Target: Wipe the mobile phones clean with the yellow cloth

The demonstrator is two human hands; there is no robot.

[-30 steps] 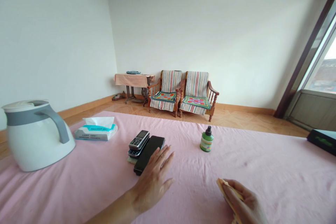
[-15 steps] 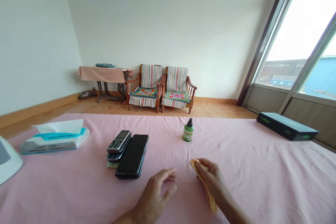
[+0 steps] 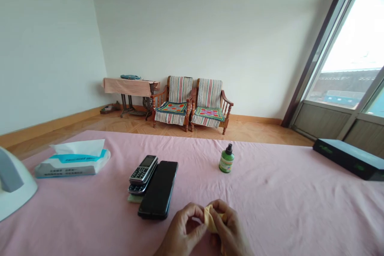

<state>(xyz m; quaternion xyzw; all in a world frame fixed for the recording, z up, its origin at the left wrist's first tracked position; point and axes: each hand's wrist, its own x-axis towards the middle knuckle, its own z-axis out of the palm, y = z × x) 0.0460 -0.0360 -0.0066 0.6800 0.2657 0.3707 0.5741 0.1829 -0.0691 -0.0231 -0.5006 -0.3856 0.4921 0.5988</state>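
Both my hands meet low in the middle of the view over the pink tablecloth (image 3: 285, 208). My right hand (image 3: 229, 230) is closed on a small yellow cloth (image 3: 211, 219). My left hand (image 3: 183, 232) pinches the same cloth from the left side. Just left of my hands lies a black smartphone (image 3: 158, 195), and beside it a stack of small keypad phones (image 3: 143, 170). A small green bottle with a black cap (image 3: 226, 160) stands upright beyond my hands.
A tissue pack (image 3: 72, 160) lies at the left, and part of a white kettle (image 3: 13, 188) shows at the left edge. A dark flat box (image 3: 348, 160) sits at the right. Two striped wooden chairs (image 3: 192, 104) and a side table (image 3: 130, 88) stand by the far wall.
My right hand brought the yellow cloth in toward me, and my left hand closed on it. The view shifted slightly, with the kettle edge coming further into sight.
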